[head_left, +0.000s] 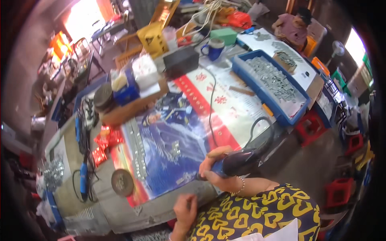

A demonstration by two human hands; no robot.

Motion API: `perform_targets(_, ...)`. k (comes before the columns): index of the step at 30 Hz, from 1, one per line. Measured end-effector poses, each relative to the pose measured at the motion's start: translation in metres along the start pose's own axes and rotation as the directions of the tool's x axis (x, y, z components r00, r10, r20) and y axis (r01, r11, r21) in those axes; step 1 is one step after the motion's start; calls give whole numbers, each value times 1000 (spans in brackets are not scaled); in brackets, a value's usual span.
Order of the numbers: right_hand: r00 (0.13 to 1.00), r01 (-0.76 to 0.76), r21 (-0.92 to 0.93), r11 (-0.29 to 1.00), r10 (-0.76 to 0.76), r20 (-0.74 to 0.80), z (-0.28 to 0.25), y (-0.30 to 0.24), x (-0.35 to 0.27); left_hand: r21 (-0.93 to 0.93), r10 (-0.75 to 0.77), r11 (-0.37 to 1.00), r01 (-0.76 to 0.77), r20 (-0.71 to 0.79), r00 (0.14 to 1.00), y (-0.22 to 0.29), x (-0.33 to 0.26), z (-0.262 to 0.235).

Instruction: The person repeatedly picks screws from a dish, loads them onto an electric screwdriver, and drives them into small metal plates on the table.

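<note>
My right hand (215, 168) is closed around a dark blue corded power tool (241, 160), held level just above the table's near edge, with its tip pointing left over a blue picture sheet (169, 136). A bead bracelet sits on that wrist. My left hand (185, 209) rests lower down at the grey table edge (161, 207) with its fingers curled in; I see nothing in it. Small metal parts lie in a long row (138, 154) and in a small cluster (175, 148) on the sheet, left of the tool's tip.
A blue tray (261, 94) full of small metal parts stands at the right. A round grey disc (122, 182) and a second blue tool (83, 180) lie at the left. Behind are a black box (181, 60), a blue mug (215, 48), red stools (311, 126) and another seated person (295, 26).
</note>
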State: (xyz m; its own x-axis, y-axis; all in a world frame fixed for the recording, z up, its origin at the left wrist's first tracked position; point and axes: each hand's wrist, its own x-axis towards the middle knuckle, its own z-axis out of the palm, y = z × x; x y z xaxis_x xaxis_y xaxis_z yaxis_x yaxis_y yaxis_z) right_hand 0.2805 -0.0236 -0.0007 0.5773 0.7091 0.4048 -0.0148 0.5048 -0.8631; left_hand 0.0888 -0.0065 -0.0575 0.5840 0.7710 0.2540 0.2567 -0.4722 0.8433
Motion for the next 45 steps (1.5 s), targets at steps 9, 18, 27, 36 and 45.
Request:
perform_targets(9, 996, 86, 74, 994, -83, -44, -26, -20, 6, -111, -88, 990, 89, 14, 996, 0, -9, 47)
perform_targets(18, 980, 149, 79, 986, -137, -146, -51, -31, 3, -179, -140, 974, 138, -1, 990, -2, -8, 68)
perform_targets(27, 970, 162, -148, 976, -185, -160, -58, -55, 1, -284, -189, 942, 179, -6, 982, -10, -16, 78)
perform_targets(36, 984, 95, 33, 995, -89, -156, -64, -60, -4, -354, -236, 908, 224, 9, 972, 6, -14, 78)
perform_targets(45, 980, 65, 43, 997, -55, -189, -65, -65, -6, -355, -255, 905, 232, -16, 967, 10, -10, 78)
